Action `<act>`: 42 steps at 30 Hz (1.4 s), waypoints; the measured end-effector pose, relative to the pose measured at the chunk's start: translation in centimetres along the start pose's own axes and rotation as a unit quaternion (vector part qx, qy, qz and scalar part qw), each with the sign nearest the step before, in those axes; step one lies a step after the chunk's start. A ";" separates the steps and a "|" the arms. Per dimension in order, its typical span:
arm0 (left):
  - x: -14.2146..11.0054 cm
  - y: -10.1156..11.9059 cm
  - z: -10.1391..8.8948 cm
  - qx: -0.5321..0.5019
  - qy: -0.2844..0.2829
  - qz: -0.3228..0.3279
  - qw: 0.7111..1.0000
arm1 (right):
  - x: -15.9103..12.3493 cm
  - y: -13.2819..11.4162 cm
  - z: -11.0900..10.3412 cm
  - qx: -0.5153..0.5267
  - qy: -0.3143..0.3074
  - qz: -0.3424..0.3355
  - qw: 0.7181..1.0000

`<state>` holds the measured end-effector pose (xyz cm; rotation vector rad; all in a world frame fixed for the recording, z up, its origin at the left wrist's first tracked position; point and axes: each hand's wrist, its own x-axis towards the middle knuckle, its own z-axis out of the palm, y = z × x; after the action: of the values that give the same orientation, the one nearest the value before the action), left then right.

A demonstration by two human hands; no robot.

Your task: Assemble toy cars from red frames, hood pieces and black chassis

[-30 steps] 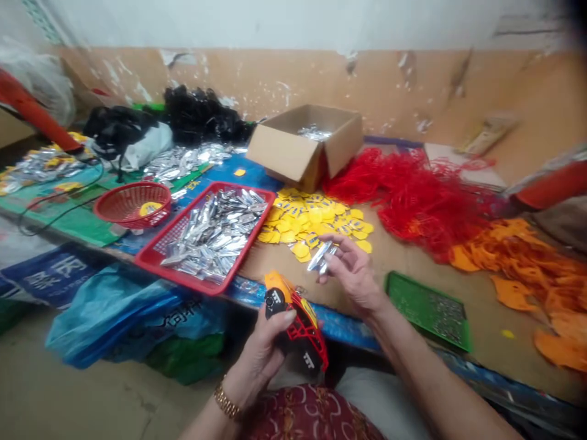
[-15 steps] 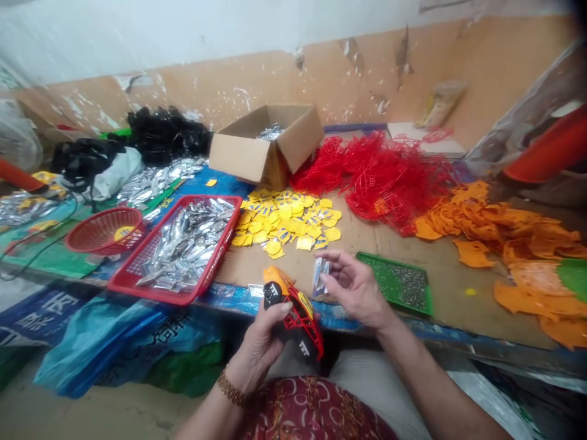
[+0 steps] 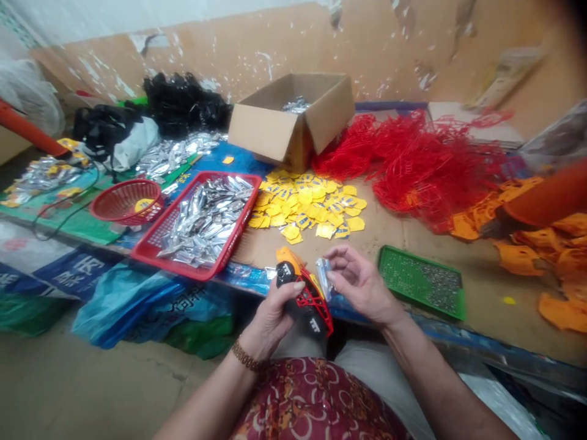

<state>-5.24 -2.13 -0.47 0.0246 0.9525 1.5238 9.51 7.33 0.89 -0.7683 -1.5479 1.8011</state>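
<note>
My left hand (image 3: 275, 311) is closed around a toy car (image 3: 308, 296) with an orange front, black wheels and a red lattice frame, held tilted over my lap. Just to its right, my right hand (image 3: 358, 281) pinches a shiny silver plastic piece (image 3: 324, 276) between thumb and fingers, close beside the car. Whether the piece touches the car I cannot tell. Beyond the hands lies a pile of yellow pieces (image 3: 307, 198) with dark printed marks. A red basket tray (image 3: 220, 269) to the left is heaped with more silver pieces (image 3: 202, 220).
A green tray (image 3: 398, 275) of small metal parts lies right of my right hand. Red lattice parts (image 3: 426, 165) and orange shells (image 3: 520, 256) are heaped at the right. An open cardboard box (image 3: 261, 131) stands at the back, and a round red basket (image 3: 112, 205) sits left.
My right hand has drawn the silver piece from over the table towards the car. The left hand still holds the car. The view has swung right and then back left.
</note>
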 end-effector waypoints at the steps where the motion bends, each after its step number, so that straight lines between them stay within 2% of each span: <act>1: -0.1 0.0 -0.1 -0.005 -0.002 -0.005 1.000 | 0.0 0.1 0.1 -0.009 0.004 0.005 1.000; 4: -0.4 0.1 -0.6 -0.025 -0.003 -0.018 1.000 | 0.2 0.3 0.4 -0.026 0.027 0.016 0.999; 7: -0.6 0.4 -1.4 -0.044 -0.011 -0.001 0.999 | 1.0 0.6 0.7 -0.029 0.024 0.027 0.999; 11: -0.9 0.6 -2.7 -0.059 -0.047 -0.001 0.997 | 4.0 0.5 1.6 -0.051 0.011 0.031 0.998; 14: -1.9 0.4 -3.6 -0.061 -0.076 -0.020 0.995 | 7.4 -0.4 3.9 -0.075 0.001 0.016 0.997; 16: -3.1 0.2 -4.2 -0.054 -0.089 -0.039 0.994 | 9.7 -1.5 6.5 -0.082 -0.014 -0.007 0.996; 19: -4.9 0.1 -5.0 -0.043 -0.107 -0.078 0.990 | 13.0 -3.0 10.1 -0.065 -0.068 -0.054 0.994; 21: -5.7 0.3 -5.5 -0.048 -0.110 -0.098 0.988 | 14.3 -3.5 10.9 -0.079 -0.081 -0.096 0.989; 22: -5.8 0.4 -5.8 -0.053 -0.112 -0.102 0.987 | 14.5 -3.5 10.6 -0.106 -0.073 -0.112 0.985; 25: -5.9 0.6 -6.4 -0.058 -0.116 -0.105 0.986 | 12.6 -2.3 7.8 -0.205 -0.054 -0.120 0.970; 27: -5.9 0.7 -6.6 -0.056 -0.117 -0.113 0.985 | 9.8 -0.7 5.4 -0.272 -0.058 -0.080 0.957; 29: -5.8 0.8 -6.6 -0.052 -0.112 -0.124 0.984 | 6.7 1.0 3.8 -0.308 -0.090 -0.037 0.947; 30: -5.7 0.8 -6.6 -0.051 -0.107 -0.127 0.985 | 5.5 1.6 3.4 -0.334 -0.112 -0.046 0.935; 33: -5.7 0.8 -6.6 -0.046 -0.079 -0.120 0.989 | 3.4 2.6 3.6 -0.445 -0.159 -0.105 0.875; 35: -5.8 0.8 -6.5 -0.041 -0.056 -0.114 0.991 | 3.4 2.6 4.4 -0.522 -0.167 -0.121 0.828; 37: -5.8 0.8 -6.5 -0.036 -0.043 -0.113 0.992 | 3.8 2.5 5.3 -0.575 -0.161 -0.115 0.794; 39: -5.8 0.9 -6.3 -0.032 -0.038 -0.110 0.993 | 4.3 2.5 6.1 -0.600 -0.150 -0.107 0.779; 42: -5.8 1.2 -6.1 -0.019 -0.028 -0.091 0.995 | 4.5 2.6 6.3 -0.610 -0.129 -0.100 0.775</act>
<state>-8.14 -10.06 -0.86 -0.0447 0.8569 1.3659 1.54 6.66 -0.96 -0.8261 -2.8558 0.5376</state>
